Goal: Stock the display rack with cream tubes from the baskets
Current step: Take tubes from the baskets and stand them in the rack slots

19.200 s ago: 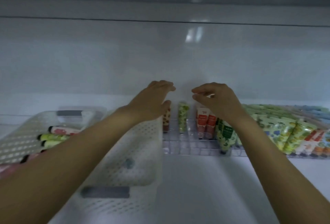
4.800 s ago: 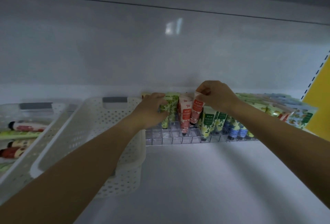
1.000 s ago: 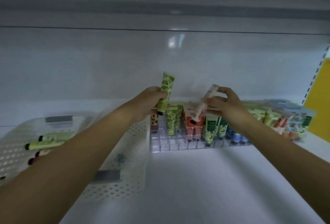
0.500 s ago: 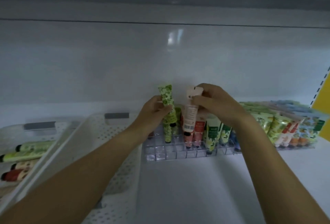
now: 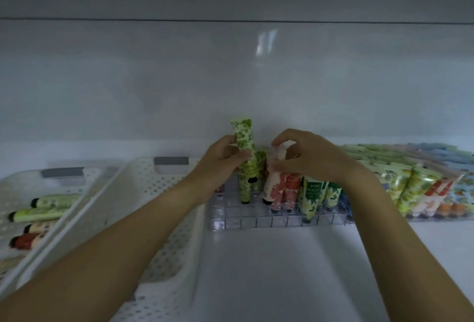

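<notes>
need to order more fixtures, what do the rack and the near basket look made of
Rack: clear rigid plastic, likely acrylic, glossy; its grid walls are see-through and catch glints.
Basket: opaque white plastic, fairly matte; moulded walls punched with rows of small holes.

Left hand grips green tube – right hand pinches pink tube over clear rack.

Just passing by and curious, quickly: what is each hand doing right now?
Left hand: holds the green tube.
Right hand: pinches the pink tube at the clear rack.
</notes>
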Motion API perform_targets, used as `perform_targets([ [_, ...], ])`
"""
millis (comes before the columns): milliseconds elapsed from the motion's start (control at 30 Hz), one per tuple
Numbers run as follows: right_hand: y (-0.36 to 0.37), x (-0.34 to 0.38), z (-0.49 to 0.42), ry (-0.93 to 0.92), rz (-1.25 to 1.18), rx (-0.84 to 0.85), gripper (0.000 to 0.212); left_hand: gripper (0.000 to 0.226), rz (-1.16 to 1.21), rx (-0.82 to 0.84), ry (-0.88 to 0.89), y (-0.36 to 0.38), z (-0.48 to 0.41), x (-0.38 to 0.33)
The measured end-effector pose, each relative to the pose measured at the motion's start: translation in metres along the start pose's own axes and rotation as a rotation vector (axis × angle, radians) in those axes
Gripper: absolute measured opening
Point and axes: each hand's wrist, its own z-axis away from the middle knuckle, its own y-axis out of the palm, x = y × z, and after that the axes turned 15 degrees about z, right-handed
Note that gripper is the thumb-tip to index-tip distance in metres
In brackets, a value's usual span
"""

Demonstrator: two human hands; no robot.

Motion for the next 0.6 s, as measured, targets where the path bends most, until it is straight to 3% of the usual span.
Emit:
perform_targets([
  [200, 0.007, 0.002, -0.003, 0.066, 0.405, -0.053, 0.047, 0.015, 0.007, 0.003, 0.014, 0.001, 0.001, -0.001],
  [600, 0.021, -0.005, -0.01, 0.09, 0.669, -0.079, 0.053, 0.02, -0.031, 0.039, -0.001, 0.0, 0.002, 0.0],
])
